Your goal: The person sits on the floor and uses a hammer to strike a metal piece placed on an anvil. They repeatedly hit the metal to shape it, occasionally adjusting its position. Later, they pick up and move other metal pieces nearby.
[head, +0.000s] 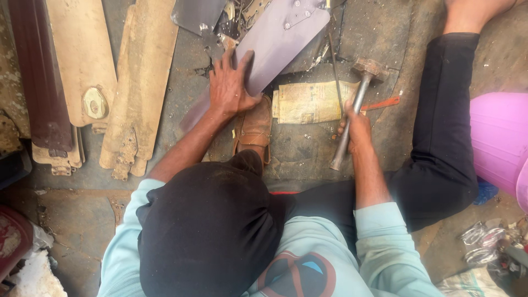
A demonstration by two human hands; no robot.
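A grey-purple fan blade [275, 44] lies slanted across the floor, with a metal bracket at its far end. My left hand [228, 85] presses flat on its near part, fingers spread. In my right hand [356, 127] is a metal-handled hammer [360, 88]; its rusty head rests on the floor past a folded newspaper [308, 102]. My brown sandalled foot [254, 127] sits just below the blade, between my two hands.
Several beige and dark brown fan blades [137, 82] lie at the left. Scrap metal pieces [231, 22] are piled at the top. A thin rod [334, 66] and an orange tool [382, 103] lie near the hammer. A pink object [498, 137] is at the right.
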